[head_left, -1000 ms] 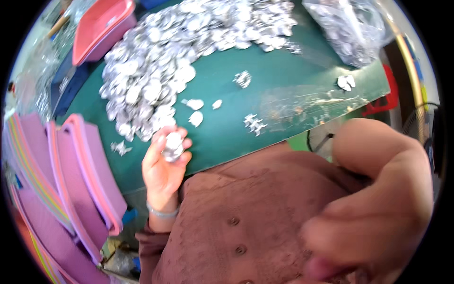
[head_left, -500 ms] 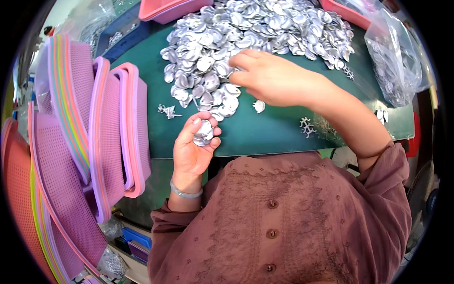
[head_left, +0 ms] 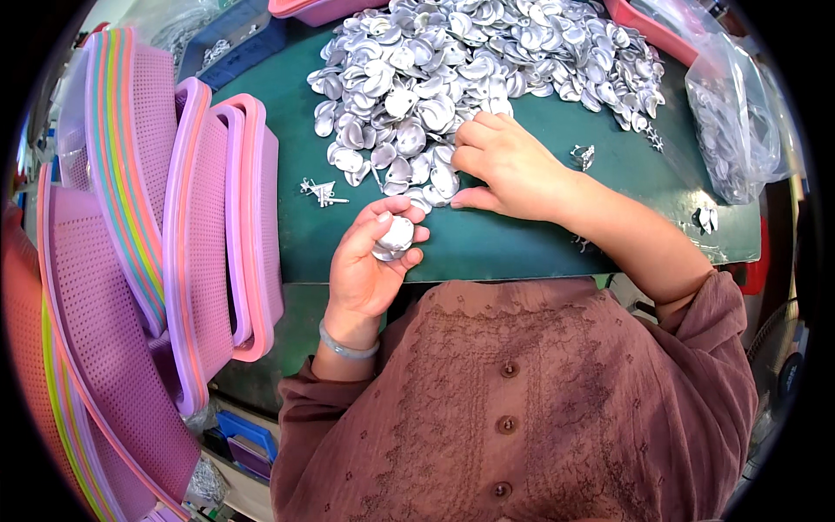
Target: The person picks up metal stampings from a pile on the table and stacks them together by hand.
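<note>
My left hand (head_left: 369, 265), palm up near the table's front edge, has its fingers closed around a few round silver metal discs (head_left: 398, 233), stacked together. To the right, my right hand (head_left: 509, 170) rests low at the near edge of a big heap of silver metal discs (head_left: 417, 96). Its fingers are curled, with the thumb close to the table; whatever they may pinch is hidden. Between the two hands, several discs from the heap (head_left: 430, 184) lie on the green table (head_left: 300, 248).
Nested pink and purple perforated baskets (head_left: 130, 261) crowd the left side. A blue bin (head_left: 233, 43) stands at the far left. A clear bag of metal parts (head_left: 735, 130) sits at right. Small silver castings (head_left: 322, 191) lie on the table, another (head_left: 583, 157) beyond my right forearm.
My right hand has moved right and nearer, off the heap's middle to its near edge. My left hand still holds the discs. A small silver piece now shows beyond my right wrist.
</note>
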Available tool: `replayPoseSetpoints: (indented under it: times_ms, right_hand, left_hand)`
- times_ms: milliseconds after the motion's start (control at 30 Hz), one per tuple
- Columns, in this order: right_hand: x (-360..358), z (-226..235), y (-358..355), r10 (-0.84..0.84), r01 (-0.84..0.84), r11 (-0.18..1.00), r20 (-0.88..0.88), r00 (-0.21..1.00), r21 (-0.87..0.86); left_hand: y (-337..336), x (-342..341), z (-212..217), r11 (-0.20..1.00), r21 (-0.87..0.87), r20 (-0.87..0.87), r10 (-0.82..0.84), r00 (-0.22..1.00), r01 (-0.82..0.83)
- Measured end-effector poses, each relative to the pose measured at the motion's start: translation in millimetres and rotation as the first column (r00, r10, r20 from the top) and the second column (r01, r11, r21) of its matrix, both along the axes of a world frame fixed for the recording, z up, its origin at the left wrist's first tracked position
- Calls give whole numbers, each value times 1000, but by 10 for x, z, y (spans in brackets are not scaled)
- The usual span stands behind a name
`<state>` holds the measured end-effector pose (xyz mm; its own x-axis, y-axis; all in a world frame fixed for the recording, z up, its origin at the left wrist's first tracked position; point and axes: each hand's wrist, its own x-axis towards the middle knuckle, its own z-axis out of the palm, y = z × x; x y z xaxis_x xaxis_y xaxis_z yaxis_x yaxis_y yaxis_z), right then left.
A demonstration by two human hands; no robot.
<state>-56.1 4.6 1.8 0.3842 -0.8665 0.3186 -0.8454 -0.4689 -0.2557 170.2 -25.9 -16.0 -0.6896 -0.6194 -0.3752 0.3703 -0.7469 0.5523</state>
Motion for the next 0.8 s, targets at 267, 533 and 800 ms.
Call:
replayPoseSetpoints:
  times_ms: [267,533,800]
  right_hand:
    - [52,-58,-23,-35,33,999,130,991,22]
    - [-76,115,37,-630,-267,655,706,323,707]
    - [-33,111,111,-582,-362,628,724,370,689]
  left_hand:
    - [20,-20,0,1000,7,-26,-29,999,29]
    - [34,-154,72,997,-12,73,-78,994,79]
    - [76,-255,97,994,-16,58,-107,993,108]
